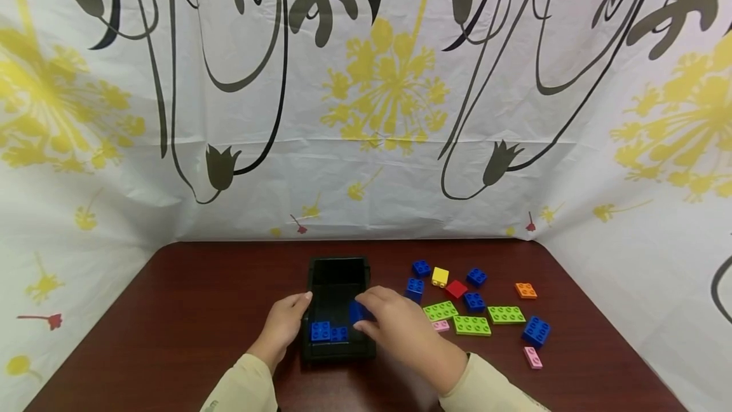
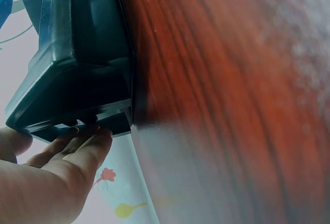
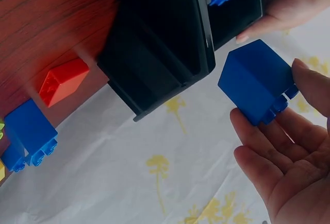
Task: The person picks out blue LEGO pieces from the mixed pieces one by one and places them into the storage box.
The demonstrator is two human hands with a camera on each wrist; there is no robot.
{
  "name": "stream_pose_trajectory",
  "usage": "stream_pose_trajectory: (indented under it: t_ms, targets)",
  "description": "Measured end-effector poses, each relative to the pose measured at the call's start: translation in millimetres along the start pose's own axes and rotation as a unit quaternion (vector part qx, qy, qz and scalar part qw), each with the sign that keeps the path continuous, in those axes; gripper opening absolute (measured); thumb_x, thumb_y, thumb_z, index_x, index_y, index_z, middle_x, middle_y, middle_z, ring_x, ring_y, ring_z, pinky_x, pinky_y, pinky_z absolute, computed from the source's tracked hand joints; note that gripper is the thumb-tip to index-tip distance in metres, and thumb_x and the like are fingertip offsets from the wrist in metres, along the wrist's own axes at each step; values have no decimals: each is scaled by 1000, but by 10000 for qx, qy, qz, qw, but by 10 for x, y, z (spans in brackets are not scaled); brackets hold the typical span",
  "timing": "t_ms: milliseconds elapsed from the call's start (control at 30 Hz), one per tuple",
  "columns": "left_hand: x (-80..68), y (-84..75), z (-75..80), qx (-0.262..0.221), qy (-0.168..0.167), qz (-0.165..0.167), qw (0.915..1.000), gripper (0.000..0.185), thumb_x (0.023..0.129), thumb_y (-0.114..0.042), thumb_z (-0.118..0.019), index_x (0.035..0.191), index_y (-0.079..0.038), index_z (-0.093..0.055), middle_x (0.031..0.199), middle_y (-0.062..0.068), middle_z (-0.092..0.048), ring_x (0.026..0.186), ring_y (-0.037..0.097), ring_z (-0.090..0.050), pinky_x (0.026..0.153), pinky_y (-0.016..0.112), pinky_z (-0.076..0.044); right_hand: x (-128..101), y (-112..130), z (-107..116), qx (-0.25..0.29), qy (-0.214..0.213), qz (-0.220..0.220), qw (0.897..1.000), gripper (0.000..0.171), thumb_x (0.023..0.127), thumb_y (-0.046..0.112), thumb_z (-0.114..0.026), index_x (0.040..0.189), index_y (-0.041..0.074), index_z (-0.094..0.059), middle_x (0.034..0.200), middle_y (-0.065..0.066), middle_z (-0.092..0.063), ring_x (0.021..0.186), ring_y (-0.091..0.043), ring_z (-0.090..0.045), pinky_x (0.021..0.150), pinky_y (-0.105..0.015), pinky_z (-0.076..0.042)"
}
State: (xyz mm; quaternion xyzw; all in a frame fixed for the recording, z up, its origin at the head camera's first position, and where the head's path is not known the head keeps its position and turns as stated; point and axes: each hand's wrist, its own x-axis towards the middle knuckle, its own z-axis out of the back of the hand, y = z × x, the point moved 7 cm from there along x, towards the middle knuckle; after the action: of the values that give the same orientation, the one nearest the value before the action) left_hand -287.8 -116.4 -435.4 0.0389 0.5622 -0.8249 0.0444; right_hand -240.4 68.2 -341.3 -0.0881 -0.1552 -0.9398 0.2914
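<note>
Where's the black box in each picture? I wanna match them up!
Head: the black box is low down, just left of the middle.
Left wrist: it fills much of the upper left.
Right wrist: it's at the top, around the middle.
Shared landmark: the person's left hand, at the box's side in all three.

Blue brick [image 1: 356, 313], in right hand [image 1: 403, 329]: partly masked by that hand, head view. Black bin [image 2: 100, 33], against left hand [image 2: 64, 175]: cut off by top edge, left wrist view. Tabletop [image 2: 221, 80], beside left hand: outer reach blurred, same view. Sleeves [image 1: 247, 388], behind both hands: cut off by bottom edge, head view.
</note>
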Motion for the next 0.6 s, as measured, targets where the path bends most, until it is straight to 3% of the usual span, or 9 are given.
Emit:
stream_pose_trajectory:
  t_ms: [600]
  targets:
    - [3,-4,-3,27,-36,5,10000,58,104,-40,-40,138,7,-46,141,28,-45,130,48,-41,101,61,-38,100,52,-156,-362,451,315,9978,38,89,32,-70,120,9,-67,111,-3,-65,101,-14,-63,81,-30,-56]
